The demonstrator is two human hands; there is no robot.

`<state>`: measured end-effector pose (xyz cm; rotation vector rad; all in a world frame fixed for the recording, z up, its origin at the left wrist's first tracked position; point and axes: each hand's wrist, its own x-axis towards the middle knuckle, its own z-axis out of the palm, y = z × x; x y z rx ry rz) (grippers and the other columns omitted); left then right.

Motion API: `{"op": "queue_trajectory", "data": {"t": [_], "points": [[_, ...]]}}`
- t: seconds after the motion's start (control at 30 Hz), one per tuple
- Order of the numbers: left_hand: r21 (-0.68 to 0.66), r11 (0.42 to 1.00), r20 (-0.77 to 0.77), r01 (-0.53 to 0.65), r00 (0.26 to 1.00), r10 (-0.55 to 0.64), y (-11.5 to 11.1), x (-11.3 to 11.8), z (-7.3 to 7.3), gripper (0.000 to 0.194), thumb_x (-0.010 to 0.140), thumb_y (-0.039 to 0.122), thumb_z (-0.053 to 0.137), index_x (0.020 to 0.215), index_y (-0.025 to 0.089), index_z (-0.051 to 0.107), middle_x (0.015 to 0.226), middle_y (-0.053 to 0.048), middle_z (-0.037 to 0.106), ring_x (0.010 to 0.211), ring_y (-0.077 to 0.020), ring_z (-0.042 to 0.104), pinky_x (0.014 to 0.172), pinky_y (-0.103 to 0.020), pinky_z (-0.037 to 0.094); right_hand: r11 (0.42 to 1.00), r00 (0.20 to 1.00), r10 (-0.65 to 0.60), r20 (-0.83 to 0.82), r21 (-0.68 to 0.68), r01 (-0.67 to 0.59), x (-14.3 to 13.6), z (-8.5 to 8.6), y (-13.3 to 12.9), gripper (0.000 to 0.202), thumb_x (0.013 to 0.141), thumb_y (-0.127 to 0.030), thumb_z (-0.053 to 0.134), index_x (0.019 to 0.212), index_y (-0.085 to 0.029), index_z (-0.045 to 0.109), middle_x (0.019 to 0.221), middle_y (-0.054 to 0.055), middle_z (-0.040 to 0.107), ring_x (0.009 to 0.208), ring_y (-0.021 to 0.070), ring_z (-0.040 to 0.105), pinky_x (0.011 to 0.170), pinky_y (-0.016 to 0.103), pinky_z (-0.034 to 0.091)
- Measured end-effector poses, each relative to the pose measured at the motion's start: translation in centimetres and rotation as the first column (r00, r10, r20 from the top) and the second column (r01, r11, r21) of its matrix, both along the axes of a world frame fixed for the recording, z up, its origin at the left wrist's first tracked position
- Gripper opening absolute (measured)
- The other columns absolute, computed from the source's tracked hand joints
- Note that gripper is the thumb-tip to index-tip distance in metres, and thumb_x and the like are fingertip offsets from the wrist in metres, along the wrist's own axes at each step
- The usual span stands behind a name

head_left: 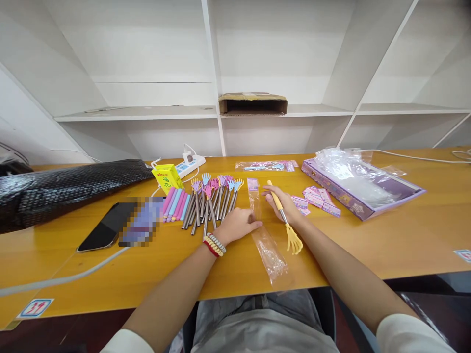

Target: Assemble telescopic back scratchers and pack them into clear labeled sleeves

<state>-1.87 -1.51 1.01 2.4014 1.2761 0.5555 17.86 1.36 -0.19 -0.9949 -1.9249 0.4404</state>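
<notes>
- A long yellow back scratcher with a plastic handle, thin metal rod and hand-shaped claw is gripped by its handle in the right hand, whose fingers are closed around it.
- The scratcher's long axis is slanted: the handle end is pointed away from the body, towards the shelves, and the claw is turned back towards the person, beside the right forearm.
- Just left of it, a long, narrow clear plastic bag is laid flat on the table, topped at its far end by a small pink-and-purple printed card.
- Both long axes are set nearly parallel, so the gap between them is judged to be mainly sideways; which end of the bag is open cannot be told.
- The bag's left edge is touched by the left hand; whether the film is pinched or merely pressed cannot be told.
- Farther left, metal rods with coloured hand-shaped heads are heaped beside pastel plastic tubes.
- To the right, small pink printed cards are scattered near a shallow purple cardboard box.
</notes>
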Motion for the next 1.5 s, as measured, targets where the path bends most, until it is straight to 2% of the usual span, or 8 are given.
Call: {"op": "queue_trajectory", "data": {"t": [0.2,0.33,0.53,0.63,0.73,0.9,1.2,1.5], "points": [[0.163,0.983,-0.201,-0.083,0.973,0.116,-0.1,0.2,-0.8,0.054,0.076,0.062,0.048,0.105,0.016,0.055,0.078,-0.009,0.064,0.076,-0.0248,0.062,0.062,-0.029,0.040,0.995,0.996,0.091,0.006,-0.039,-0.091,-0.1,0.3,-0.5,0.035,0.089,-0.037,0.044,0.119,-0.020,0.046,0.107,0.008,0.062,0.098,0.0175,0.059,0.087,0.033,0.046],[0.200,0.965,-0.189,-0.172,0.959,0.210,0.0,0.2,-0.9,0.078,0.070,0.066,0.052,0.126,0.013,0.039,0.083,-0.011,0.064,0.078,-0.0267,0.063,0.062,-0.029,0.041,0.997,0.997,0.074,0.011,-0.007,-0.074,-0.4,0.3,-0.6,0.038,0.086,-0.037,0.048,0.120,-0.022,0.045,0.112,0.008,0.060,0.098,0.0180,0.058,0.086,0.034,0.047],[0.329,0.930,-0.082,-0.164,0.976,0.201,0.2,0.1,-0.7,0.096,0.064,0.060,0.063,0.138,0.016,0.021,0.106,-0.013,0.056,0.091,-0.0253,0.059,0.069,-0.029,0.042,1.000,1.000,-0.005,-0.026,0.023,0.005,-0.4,0.0,0.0,0.038,0.085,-0.037,0.050,0.120,-0.023,0.045,0.112,0.007,0.060,0.097,0.0181,0.058,0.087,0.035,0.047],[0.382,0.914,-0.054,-0.135,0.984,0.168,0.2,0.0,-0.3,0.084,0.065,0.055,0.065,0.133,0.018,0.033,0.112,-0.013,0.051,0.099,-0.0266,0.055,0.079,-0.033,0.042,0.999,0.999,-0.045,0.002,0.004,0.045,-0.3,-0.5,0.4,0.039,0.085,-0.037,0.049,0.121,-0.021,0.045,0.112,0.009,0.059,0.101,0.0197,0.058,0.088,0.036,0.046],[0.383,0.922,-0.030,-0.060,0.997,0.077,-0.1,0.0,0.1,0.050,0.076,0.047,0.058,0.118,0.020,0.050,0.106,-0.010,0.054,0.101,-0.0252,0.052,0.087,-0.038,0.040,0.990,0.989,-0.136,0.052,-0.035,0.138,-0.2,-1.1,1.0,0.041,0.083,-0.037,0.052,0.120,-0.021,0.047,0.108,0.008,0.062,0.099,0.0203,0.059,0.088,0.037,0.046],[0.251,0.956,-0.099,0.152,0.986,-0.131,-0.6,0.2,0.3,0.023,0.085,0.034,0.046,0.094,0.019,0.061,0.090,-0.006,0.062,0.090,-0.0205,0.056,0.084,-0.035,0.041,0.953,0.968,-0.248,0.044,-0.168,0.252,0.2,-1.4,1.6,0.037,0.078,-0.034,0.054,0.113,-0.022,0.049,0.089,0.002,0.067,0.078,0.0178,0.063,0.076,0.034,0.049],[0.205,0.967,0.013,0.151,0.988,-0.156,-1.1,0.3,0.9,0.041,0.076,0.030,0.056,0.115,0.020,0.051,0.109,-0.008,0.060,0.102,-0.0238,0.054,0.090,-0.037,0.039,0.901,0.913,-0.387,0.131,-0.155,0.405,0.4,-1.1,1.7,0.029,0.074,-0.039,0.055,0.096,-0.019,0.052,0.059,-0.002,0.057,0.053,0.0151,0.052,0.055,0.026,0.038],[0.266,0.958,0.140,0.106,0.979,-0.147,-1.1,0.4,0.9,0.029,0.085,0.038,0.047,0.106,0.020,0.057,0.098,-0.006,0.064,0.091,-0.0198,0.058,0.085,-0.035,0.040,0.844,0.861,-0.487,0.148,-0.173,0.507,0.8,-1.5,2.0,0.032,0.073,-0.034,0.052,0.100,-0.019,0.046,0.056,-0.002,0.052,0.052,0.0173,0.050,0.051,0.026,0.033]]}}
